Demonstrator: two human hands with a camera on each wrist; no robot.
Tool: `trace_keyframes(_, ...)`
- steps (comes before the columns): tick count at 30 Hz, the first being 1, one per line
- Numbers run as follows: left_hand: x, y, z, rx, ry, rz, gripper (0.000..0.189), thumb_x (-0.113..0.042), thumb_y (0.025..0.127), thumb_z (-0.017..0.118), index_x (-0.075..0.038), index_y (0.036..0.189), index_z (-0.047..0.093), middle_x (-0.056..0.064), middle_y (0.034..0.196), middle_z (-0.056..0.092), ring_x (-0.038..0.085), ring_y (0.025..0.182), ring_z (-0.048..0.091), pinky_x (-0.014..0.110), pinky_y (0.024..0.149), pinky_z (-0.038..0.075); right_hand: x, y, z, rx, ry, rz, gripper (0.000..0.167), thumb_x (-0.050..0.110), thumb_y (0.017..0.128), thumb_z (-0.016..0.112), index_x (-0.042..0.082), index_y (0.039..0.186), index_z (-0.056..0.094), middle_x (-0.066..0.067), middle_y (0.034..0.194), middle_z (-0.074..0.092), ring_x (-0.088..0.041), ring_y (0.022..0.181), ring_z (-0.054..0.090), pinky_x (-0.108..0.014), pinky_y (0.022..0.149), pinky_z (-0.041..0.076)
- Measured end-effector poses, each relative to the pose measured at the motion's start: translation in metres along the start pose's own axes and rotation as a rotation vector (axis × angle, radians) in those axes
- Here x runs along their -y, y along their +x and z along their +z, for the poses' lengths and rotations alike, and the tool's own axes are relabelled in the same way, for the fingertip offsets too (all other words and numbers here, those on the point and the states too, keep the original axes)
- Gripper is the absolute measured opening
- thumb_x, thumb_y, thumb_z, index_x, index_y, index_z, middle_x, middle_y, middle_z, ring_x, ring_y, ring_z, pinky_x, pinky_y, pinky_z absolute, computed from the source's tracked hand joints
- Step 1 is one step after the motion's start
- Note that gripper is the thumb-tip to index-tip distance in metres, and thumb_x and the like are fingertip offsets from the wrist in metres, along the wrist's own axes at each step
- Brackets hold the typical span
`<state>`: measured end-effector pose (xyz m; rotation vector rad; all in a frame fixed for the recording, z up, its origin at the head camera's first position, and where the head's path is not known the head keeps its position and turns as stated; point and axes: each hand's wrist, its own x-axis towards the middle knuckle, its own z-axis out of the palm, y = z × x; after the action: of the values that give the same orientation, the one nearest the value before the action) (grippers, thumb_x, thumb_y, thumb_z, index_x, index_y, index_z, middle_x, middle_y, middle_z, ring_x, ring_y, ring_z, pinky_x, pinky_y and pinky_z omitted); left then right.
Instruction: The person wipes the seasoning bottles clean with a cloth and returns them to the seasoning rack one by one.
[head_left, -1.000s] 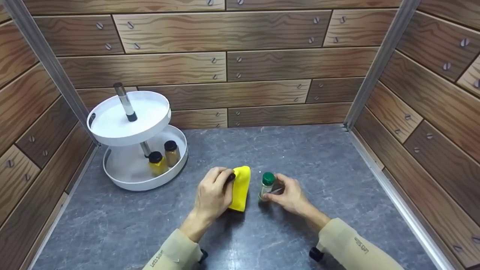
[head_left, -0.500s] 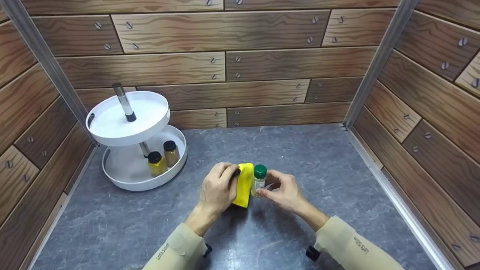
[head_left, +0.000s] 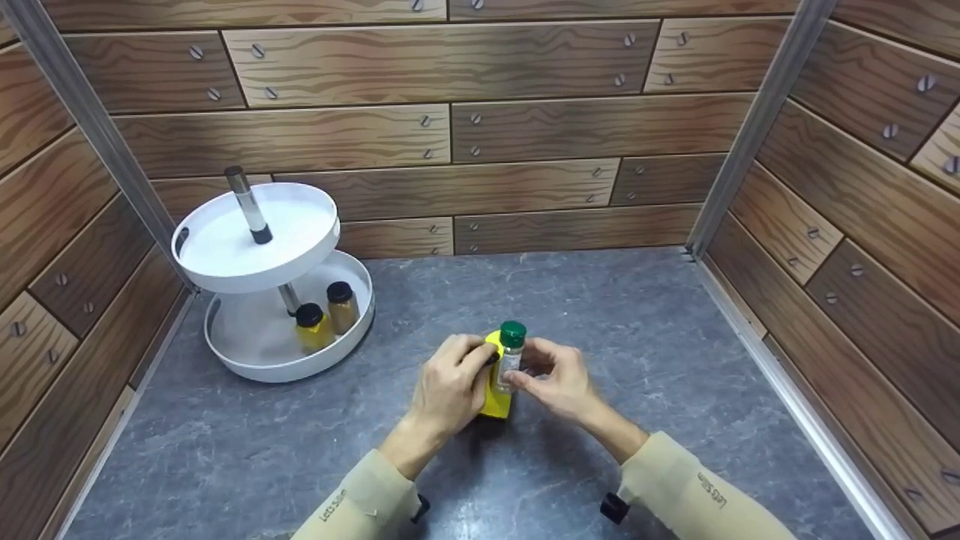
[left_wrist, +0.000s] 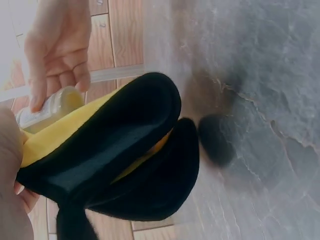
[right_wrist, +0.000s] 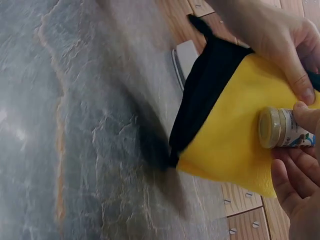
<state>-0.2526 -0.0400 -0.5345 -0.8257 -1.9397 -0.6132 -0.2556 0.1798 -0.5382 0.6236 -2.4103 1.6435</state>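
Note:
My left hand [head_left: 450, 382] grips a folded cloth [head_left: 496, 406], yellow on one face and black on the other, just left of a small spice jar. Between the thumb and fingers of my right hand [head_left: 561, 381] is that jar [head_left: 511, 361], clear with a green lid, held nearly upright. It overlaps the yellow face in the head view. From the right wrist, the jar's base [right_wrist: 270, 128] and printed label show against the yellow cloth [right_wrist: 225, 115]. The left wrist view shows the cloth's black side [left_wrist: 125, 135] in folds, with pale contents in the jar [left_wrist: 50, 111] behind it.
A white two-tier round stand [head_left: 232, 360] occupies the back left of the grey tabletop [head_left: 637, 337]. Its lower tray holds a yellow-filled jar [head_left: 313, 330] and a brownish jar [head_left: 342, 309], both black-lidded. Wood-patterned walls [head_left: 525, 127] enclose the back and sides.
My right hand has carried the jar left and slightly up, until it overlaps the cloth. The left hand and the cloth have shifted a little to the right.

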Motion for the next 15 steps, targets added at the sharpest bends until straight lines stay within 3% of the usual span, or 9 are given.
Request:
trace_keyframes(9, -0.001, -0.011, -0.003, 0.063, -0.041, 0.036, 0.015, -0.003, 0.092, 0.084, -0.011, 0.105, 0.082, 0.004, 0.101, 0.075, 0.021, 0.091, 0.074, 0.029, 0.082, 0.066, 0.007, 0.006, -0.005, -0.06, 0.061, -0.041, 0.035, 0.006, 0.092, 0.091, 0.0, 0.124, 0.08, -0.019, 0.111, 0.086, -0.007, 0.094, 0.081, -0.024, 0.082, 0.067)
trace_keyframes(15, -0.001, -0.017, -0.002, 0.063, -0.083, 0.028, 0.015, -0.004, 0.093, 0.084, -0.01, 0.106, 0.082, 0.003, 0.1, 0.075, 0.02, 0.091, 0.074, 0.029, 0.083, 0.066, 0.008, 0.009, -0.005, -0.088, 0.072, -0.073, 0.033, 0.004, 0.092, 0.09, -0.002, 0.123, 0.08, -0.022, 0.11, 0.086, -0.006, 0.093, 0.081, -0.026, 0.082, 0.068)
